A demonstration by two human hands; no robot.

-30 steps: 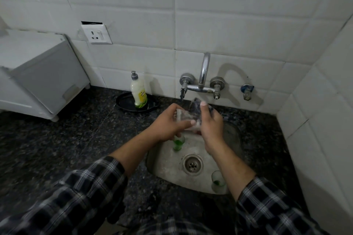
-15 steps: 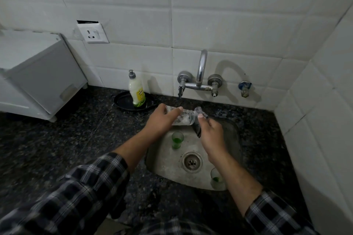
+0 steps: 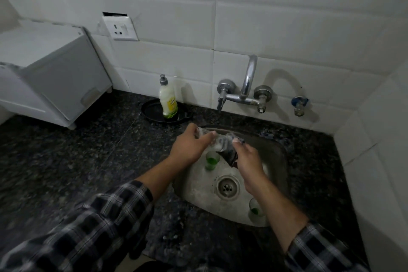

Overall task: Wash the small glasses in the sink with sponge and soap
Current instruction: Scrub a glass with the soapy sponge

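Over the sink (image 3: 277,161), our left hand (image 3: 189,148) grips a small glass (image 3: 217,141); our right hand (image 3: 248,159) clutches a dark sponge (image 3: 229,155) against it.

A second ago the left hand (image 3: 189,148) held the small glass (image 3: 213,139) close to upright, with the right hand (image 3: 248,161) raised straight up behind it. Since then the glass has been tipped onto its side, open end pointing right. The left hand has rolled over the top of it, nearer the far-left rim of the sink (image 3: 273,161). The right hand has dropped and now grips the dark sponge (image 3: 229,153) at the glass's mouth. The green-bottomed glass (image 3: 212,160) below, half hidden before, shows between the hands.
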